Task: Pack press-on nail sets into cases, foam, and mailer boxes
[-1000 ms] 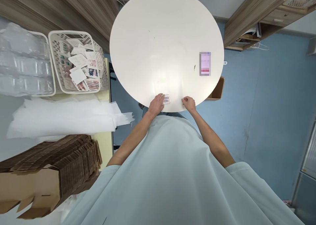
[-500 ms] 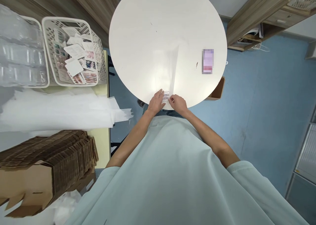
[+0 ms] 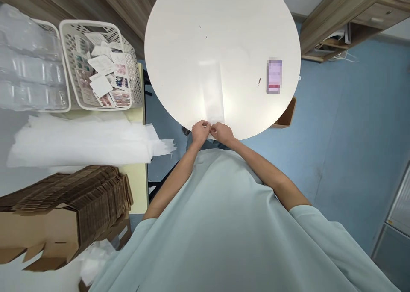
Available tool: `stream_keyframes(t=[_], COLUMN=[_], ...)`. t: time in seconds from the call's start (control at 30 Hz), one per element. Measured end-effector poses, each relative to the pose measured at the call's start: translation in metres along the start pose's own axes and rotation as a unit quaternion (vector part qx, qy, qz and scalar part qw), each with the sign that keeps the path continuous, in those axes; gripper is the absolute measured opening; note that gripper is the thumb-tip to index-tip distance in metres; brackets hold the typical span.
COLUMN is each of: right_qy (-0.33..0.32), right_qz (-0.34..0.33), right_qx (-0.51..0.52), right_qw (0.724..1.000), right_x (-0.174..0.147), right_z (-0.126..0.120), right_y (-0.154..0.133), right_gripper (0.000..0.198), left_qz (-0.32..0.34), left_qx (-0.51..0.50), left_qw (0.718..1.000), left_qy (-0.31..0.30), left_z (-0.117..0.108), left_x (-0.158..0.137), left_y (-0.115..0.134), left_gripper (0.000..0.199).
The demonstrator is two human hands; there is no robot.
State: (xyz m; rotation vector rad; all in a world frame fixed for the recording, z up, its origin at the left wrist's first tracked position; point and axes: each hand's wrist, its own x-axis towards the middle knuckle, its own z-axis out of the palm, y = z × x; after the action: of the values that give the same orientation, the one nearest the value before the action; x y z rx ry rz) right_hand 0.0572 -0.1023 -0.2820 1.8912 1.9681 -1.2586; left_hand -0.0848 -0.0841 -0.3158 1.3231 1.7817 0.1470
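While both grips stay narrow, the left hand [image 3: 200, 133] and right hand [image 3: 223, 134] hold the near end of a translucent strip [image 3: 213, 91] at the near edge of the round counter [image 3: 176, 48]. Past the right near edge sits an open brown box [image 3: 286, 116]. Beyond the left edge, a white basket [image 3: 136, 76] holds carded packs [image 3: 101, 85]; beside it, another basket [image 3: 65, 81] carries clear plastic trays [image 3: 28, 69]. White top spreads either side of the strip, reaching a pixelated rectangle [image 3: 274, 76] near the right edge.
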Motion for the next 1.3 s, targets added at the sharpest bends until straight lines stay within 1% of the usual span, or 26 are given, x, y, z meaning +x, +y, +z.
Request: stream_keyframes(t=[0.07,0.13,0.27,0.4,0.53,0.67,0.73,0.8,0.9,0.97,1.03,1.1,1.17,1.23,1.3], right_qy=[0.005,0.025,0.065,0.065,0.045,0.043,0.046,0.044,0.033,0.032,0.037,0.041,0.043,0.04,0.036], right_qz=[0.008,0.024,0.078,0.131,0.178,0.182,0.184,0.188,0.191,0.192,0.192,0.19,0.189,0.189,0.189], right_qx=[0.006,0.016,0.041,0.078,0.137,0.177,0.188,0.197,0.205,0.207,0.207,0.207,0.211,0.225,0.246], right_qw=[1.0,0.999,0.994,0.986,0.973,0.966,0.964,0.961,0.959,0.959,0.959,0.959,0.958,0.955,0.95], right_x=[-0.004,-0.008,-0.015,-0.012,-0.001,0.007,0.007,0.006,0.005,0.005,0.006,0.006,0.006,0.006,0.007], right_z=[-0.004,-0.009,-0.02,-0.024,-0.019,-0.012,-0.01,-0.009,-0.01,-0.01,-0.009,-0.008,-0.008,-0.009,-0.009], right_y=[0.005,0.014,0.036,0.05,0.051,0.045,0.043,0.042,0.042,0.043,0.043,0.044,0.044,0.046,0.048], right_gripper=[0.029,0.025,0.02,0.019,0.021,0.019,0.02,0.021,0.021,0.02,0.019,0.019,0.021,0.022,0.022], left_qz=[-0.007,-0.013,-0.025,-0.033,-0.05,-0.066,-0.06,-0.024,0.086,0.167,0.243,0.302,0.33,0.333,0.325], left_qx=[0.018,0.031,0.046,0.07,0.1,0.114,0.119,0.127,0.134,0.129,0.127,0.132,0.144,0.163,0.186], left_qw=[1.0,0.999,0.998,0.996,0.993,0.991,0.991,0.991,0.987,0.977,0.961,0.943,0.93,0.922,0.918], left_qy=[0.001,-0.001,-0.016,-0.033,-0.03,-0.012,0.005,0.023,0.022,0.004,-0.018,-0.047,-0.081,-0.11,-0.128], left_z=[0.0,-0.001,-0.002,-0.002,-0.001,0.005,0.008,0.011,0.013,0.014,0.012,0.01,0.007,0.004,0.001], left_x=[0.003,0.005,0.007,0.008,0.007,0.001,-0.001,-0.001,0.0,0.0,-0.003,-0.007,-0.012,-0.016,-0.018], left_y=[0.001,0.001,0.0,0.001,0.008,0.014,0.014,0.012,0.008,0.004,0.0,-0.004,-0.009,-0.014,-0.018], left_gripper=[0.017,0.017,0.017,0.019,0.017,0.017,0.018,0.022,0.032,0.038,0.041,0.042,0.046,0.056,0.069])
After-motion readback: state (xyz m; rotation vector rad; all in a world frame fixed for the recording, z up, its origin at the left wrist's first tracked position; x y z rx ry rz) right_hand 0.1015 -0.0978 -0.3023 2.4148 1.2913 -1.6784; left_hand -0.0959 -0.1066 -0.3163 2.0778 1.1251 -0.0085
